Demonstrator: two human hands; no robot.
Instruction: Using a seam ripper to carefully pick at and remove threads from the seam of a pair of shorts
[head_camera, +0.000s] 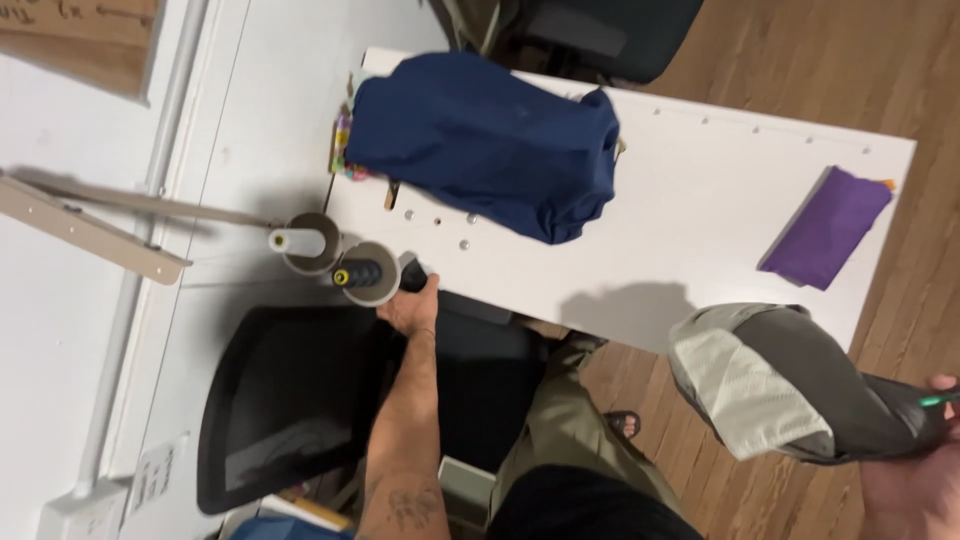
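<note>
grey padded fabric piece (790, 385) is hanging off the table's near edge, pinched in the right hand (925, 470), while the left hand (412, 305) is gripping a dark object (412, 275) beside the thread cones (362, 272); steadying both grips is helping.

Matt navy cloth (485, 140), smooth white tabletop (690, 190), wood floor (800, 60)

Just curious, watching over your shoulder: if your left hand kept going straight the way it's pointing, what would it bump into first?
The left hand points up the picture, toward the table. It already touches a black object at the white table's edge; straight on, the blue cloth probably comes next, though depth is unclear.
</note>
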